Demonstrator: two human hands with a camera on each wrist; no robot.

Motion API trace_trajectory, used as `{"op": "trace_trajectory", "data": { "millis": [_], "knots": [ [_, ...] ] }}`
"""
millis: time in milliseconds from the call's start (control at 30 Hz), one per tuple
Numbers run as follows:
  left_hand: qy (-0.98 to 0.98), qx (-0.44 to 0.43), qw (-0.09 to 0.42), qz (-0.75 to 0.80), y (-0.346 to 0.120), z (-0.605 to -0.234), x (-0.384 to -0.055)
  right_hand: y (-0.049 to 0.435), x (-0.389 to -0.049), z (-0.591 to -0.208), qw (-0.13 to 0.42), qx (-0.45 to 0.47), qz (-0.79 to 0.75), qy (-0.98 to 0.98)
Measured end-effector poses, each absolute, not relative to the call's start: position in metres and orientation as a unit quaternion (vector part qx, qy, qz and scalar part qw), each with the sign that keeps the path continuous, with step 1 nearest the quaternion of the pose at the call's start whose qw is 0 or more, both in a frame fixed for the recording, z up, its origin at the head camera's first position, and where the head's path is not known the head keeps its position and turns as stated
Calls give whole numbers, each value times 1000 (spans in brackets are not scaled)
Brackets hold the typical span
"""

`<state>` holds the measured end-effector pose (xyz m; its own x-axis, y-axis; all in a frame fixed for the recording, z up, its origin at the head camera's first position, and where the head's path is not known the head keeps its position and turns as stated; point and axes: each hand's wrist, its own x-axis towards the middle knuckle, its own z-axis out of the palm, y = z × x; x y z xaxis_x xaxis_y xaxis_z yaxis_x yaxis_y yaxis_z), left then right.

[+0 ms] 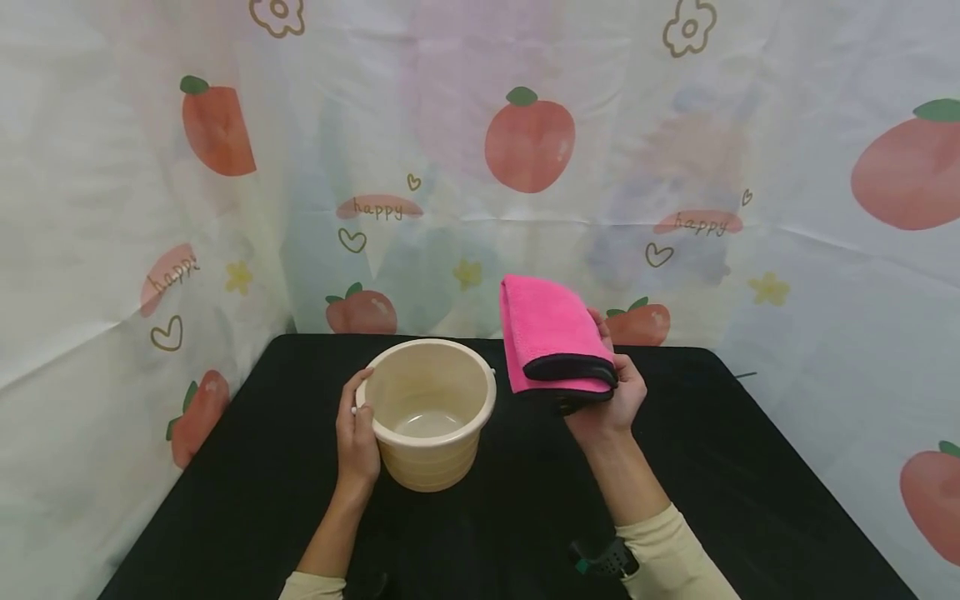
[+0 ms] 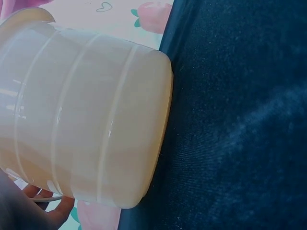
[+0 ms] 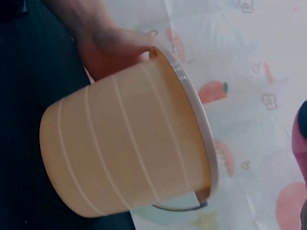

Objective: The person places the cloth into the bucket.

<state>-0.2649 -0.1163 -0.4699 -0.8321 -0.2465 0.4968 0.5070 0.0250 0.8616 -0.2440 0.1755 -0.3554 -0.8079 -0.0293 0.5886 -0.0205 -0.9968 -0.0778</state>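
Note:
A cream plastic bucket (image 1: 431, 467) with pale ribs around its wall is upright over the black table, its mouth facing up and nothing visible inside. My left hand (image 1: 358, 437) grips its rim on the left side, thumb at the front; the same hand (image 3: 112, 48) shows behind the bucket (image 3: 120, 143) in the right wrist view. To the right, my right hand (image 1: 618, 396) holds up a folded pink towel (image 1: 551, 329) with black edging, apart from the bucket. The towel hides some of that hand's fingers. Whether the bucket's base touches the table is unclear.
The black-covered table (image 1: 750, 492) spreads around the bucket. White curtains (image 1: 442, 108) printed with fruit and hearts hang behind and at the sides. A thin bucket handle (image 3: 180, 209) hangs below the rim. A dark strap (image 1: 607, 558) is on the right wrist.

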Motion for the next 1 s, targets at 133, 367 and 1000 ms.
{"op": "trace_trajectory", "data": {
  "millis": [133,367,1000],
  "knots": [
    [-656,-103,274,-696,-110,-468,-267,170,-244,-356,5,-309,-947,83],
    [-654,-127,262,-698,-93,-468,-272,170,-240,-365,32,-307,-931,196],
    [-677,-86,272,-679,-114,-468,-260,120,-240,-372,75,-119,-784,604]
  ]
}}
